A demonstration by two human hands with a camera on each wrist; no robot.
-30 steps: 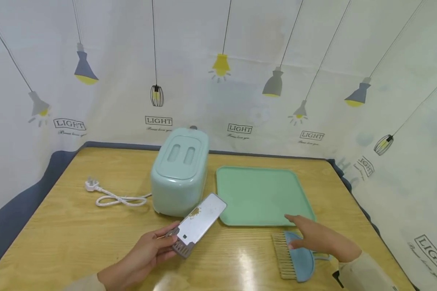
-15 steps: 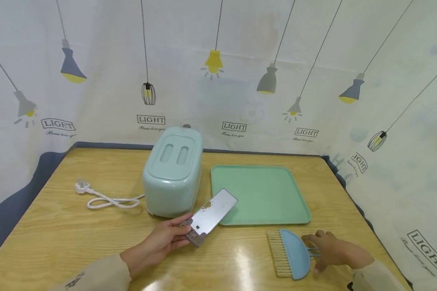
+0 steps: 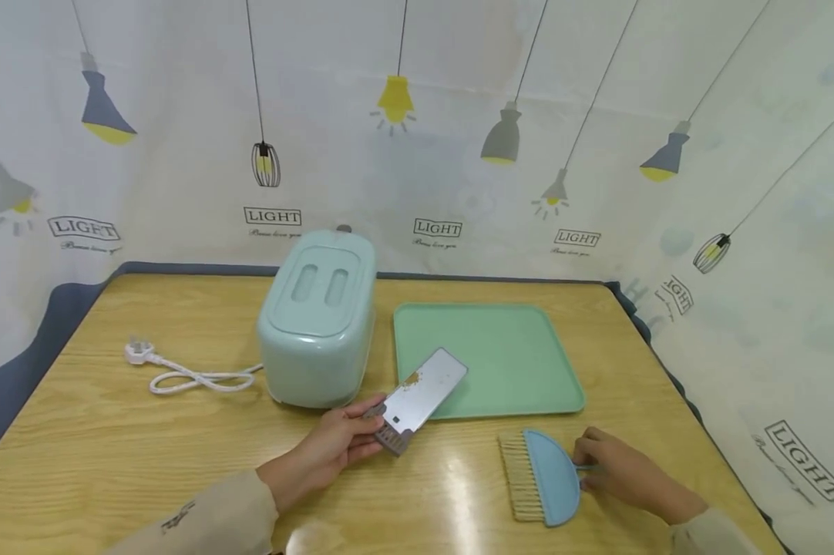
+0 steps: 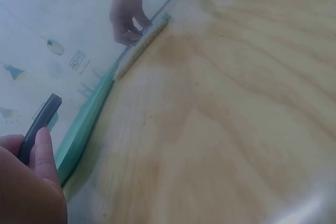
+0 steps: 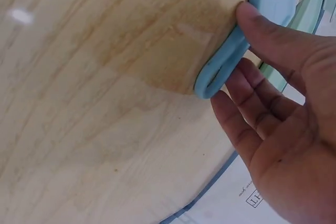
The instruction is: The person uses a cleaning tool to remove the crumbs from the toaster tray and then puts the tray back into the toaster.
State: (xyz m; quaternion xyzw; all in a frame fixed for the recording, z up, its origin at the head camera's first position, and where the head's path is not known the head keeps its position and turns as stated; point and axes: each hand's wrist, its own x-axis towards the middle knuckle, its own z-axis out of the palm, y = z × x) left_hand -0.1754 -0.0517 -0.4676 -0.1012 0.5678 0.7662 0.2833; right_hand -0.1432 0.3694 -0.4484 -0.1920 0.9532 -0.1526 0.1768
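My left hand (image 3: 334,447) grips the grey slotted end of a flat metal toaster crumb tray (image 3: 432,385). Brown crumbs lie on the metal near its left edge. Its far end overlaps the green tray (image 3: 493,347) in the head view. At the right, my right hand (image 3: 625,474) has its thumb and fingers around the handle of a blue bench brush (image 3: 556,478). The brush's pale bristles point left over the table. In the right wrist view the looped brush handle (image 5: 220,69) shows between thumb and fingertips.
A pale blue-green toaster (image 3: 316,324) with its lid on stands left of the green tray. Its white power cord (image 3: 202,379) lies looped on the wooden table (image 3: 181,447), with the plug at the left. A lamp-printed cloth (image 3: 348,100) hangs behind the table.
My right hand has moved back from above the brush to its handle and taken hold. My left hand has carried the crumb tray rightward, over the green tray's near left corner.
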